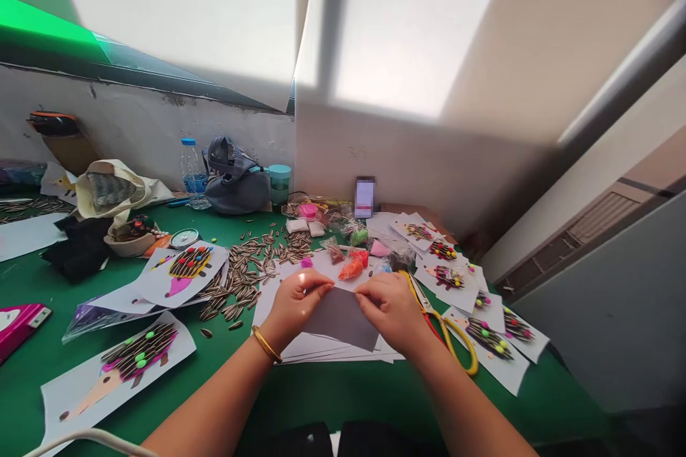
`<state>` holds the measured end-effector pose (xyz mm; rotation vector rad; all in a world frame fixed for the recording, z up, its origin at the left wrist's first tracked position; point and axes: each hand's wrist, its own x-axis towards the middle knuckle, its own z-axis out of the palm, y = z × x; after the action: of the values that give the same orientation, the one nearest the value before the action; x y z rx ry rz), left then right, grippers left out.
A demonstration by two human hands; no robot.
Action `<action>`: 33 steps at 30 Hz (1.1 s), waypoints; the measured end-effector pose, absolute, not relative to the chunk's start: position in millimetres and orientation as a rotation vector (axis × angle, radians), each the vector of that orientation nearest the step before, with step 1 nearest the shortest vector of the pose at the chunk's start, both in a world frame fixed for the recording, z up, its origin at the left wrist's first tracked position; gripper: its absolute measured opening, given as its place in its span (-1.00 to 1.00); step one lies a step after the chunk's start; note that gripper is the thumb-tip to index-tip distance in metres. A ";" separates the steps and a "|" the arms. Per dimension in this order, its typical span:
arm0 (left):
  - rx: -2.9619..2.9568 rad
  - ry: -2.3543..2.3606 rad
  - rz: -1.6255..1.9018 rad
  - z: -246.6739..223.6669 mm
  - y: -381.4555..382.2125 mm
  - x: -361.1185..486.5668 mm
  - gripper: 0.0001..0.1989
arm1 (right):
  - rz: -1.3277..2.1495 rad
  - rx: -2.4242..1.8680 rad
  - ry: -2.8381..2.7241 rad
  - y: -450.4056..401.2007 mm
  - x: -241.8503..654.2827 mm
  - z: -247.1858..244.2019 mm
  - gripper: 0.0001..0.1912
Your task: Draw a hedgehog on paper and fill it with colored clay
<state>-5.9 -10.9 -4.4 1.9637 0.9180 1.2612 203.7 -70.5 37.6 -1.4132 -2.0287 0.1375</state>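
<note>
Green-covered worktable (343, 394) is running along a white wall, seen from above.

Grey sheet (341, 319), thin paper or card, is being held between both hands, directly in front of the wearer. Left hand (294, 308) is pinching the sheet's left side between thumb and fingers, while right hand (391, 307) is pinching its right side the same way. Both hands are closed narrowly on the sheet, not spread. Gold bangle (266, 344) is circling the left wrist.

White paper stack (332, 355) is lying directly beneath the sheet; contact between them cannot be determined. Yellow-handled scissors (449, 328) are lying just beside the right hand, on the table. Orange modelling clay (351, 269) is sitting just beyond the sheet, among small packets. Sunflower seeds (241, 282) are scattered in a loose heap beyond the left hand.

Hedgehog collage cards, with seed spines and coloured dots, are lying on both sides: one (121, 371) at front left, another (487, 343) past the scissors. Farther off, water bottle (193, 175), grey bag (236, 178) and teal cup (279, 183) are standing near the wall.
</note>
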 end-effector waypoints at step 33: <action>0.906 0.722 0.954 -22.1 -26.9 27.0 -0.48 | 0.767 -1.431 -1.396 -75.9 213.2 -15.6 -0.57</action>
<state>27.0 -26.9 -22.1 0.9056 0.7222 0.9542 213.2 -75.9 -15.6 -1.4312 -1.3957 0.7671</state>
